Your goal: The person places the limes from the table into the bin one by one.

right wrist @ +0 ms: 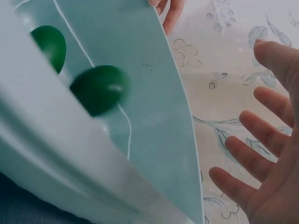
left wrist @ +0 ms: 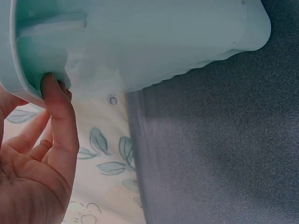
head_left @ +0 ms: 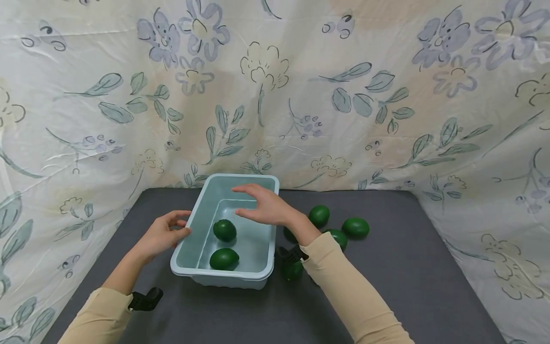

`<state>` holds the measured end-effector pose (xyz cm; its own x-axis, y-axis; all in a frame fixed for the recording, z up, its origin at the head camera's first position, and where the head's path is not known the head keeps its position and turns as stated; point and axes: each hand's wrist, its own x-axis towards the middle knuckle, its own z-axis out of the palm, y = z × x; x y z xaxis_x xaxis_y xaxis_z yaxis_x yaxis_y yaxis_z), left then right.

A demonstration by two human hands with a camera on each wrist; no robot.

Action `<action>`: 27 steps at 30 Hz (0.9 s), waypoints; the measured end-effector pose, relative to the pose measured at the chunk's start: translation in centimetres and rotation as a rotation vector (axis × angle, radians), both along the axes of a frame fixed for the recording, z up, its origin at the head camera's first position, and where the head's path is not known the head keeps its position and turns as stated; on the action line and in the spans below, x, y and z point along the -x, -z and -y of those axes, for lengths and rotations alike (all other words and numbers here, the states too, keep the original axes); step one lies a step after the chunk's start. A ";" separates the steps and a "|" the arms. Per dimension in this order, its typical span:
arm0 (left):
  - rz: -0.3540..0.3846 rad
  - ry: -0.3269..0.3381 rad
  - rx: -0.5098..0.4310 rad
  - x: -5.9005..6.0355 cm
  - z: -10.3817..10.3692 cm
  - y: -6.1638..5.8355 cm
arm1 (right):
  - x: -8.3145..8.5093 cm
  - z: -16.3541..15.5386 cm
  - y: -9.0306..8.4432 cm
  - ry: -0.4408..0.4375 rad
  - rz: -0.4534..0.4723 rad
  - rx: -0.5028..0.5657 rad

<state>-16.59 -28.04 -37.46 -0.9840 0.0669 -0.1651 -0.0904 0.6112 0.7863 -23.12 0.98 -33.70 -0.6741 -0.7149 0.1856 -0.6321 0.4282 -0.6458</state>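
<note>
A pale blue-green plastic tub point(head_left: 253, 243) stands on the dark grey table. Two smooth, dark green oval fruits like avocados lie inside, one fruit point(head_left: 224, 230) behind the other fruit point(head_left: 224, 259). My left hand point(head_left: 159, 234) holds the tub's left rim; in the left wrist view the fingers of that hand point(left wrist: 60, 135) pinch its edge. Above the tub's right half hovers my right hand point(head_left: 268, 205), empty, with thumb and fingers apart. The right wrist view shows that hand point(right wrist: 275, 186) with its fingers spread, away from the fruits.
Right of the tub lie several more green fruits, among them one fruit point(head_left: 355, 228) farthest right and another fruit point(head_left: 319, 216) at the back. My right forearm point(head_left: 343, 282) partly covers this group. A flowered cloth point(head_left: 301, 86) hangs behind the table point(head_left: 399, 267) and at its sides.
</note>
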 end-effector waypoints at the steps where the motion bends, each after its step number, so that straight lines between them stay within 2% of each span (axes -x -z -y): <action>1: -0.001 0.000 0.001 0.0 0.0 0.0 | 0.0 -0.1 0.1 0.004 -0.005 0.002; 13: -0.006 0.007 -0.005 -0.1 0.1 0.0 | -0.5 -2.2 0.1 0.042 -0.014 0.106; 18: -0.006 0.008 -0.006 -0.1 0.0 0.0 | -0.7 -3.8 0.5 0.055 -0.054 0.156; 23: -0.007 0.003 -0.001 -0.1 0.0 0.0 | -0.9 -5.7 1.3 0.058 -0.114 0.171; 27: -0.008 0.001 -0.002 -0.1 0.0 0.0 | -1.0 -7.4 2.0 0.066 -0.128 0.173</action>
<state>-16.48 -28.01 -37.46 -0.9853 0.0682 -0.1569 -0.0833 0.6098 0.7882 -22.15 8.34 -35.65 -0.6813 -0.6203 0.3886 -0.6879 0.3613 -0.6294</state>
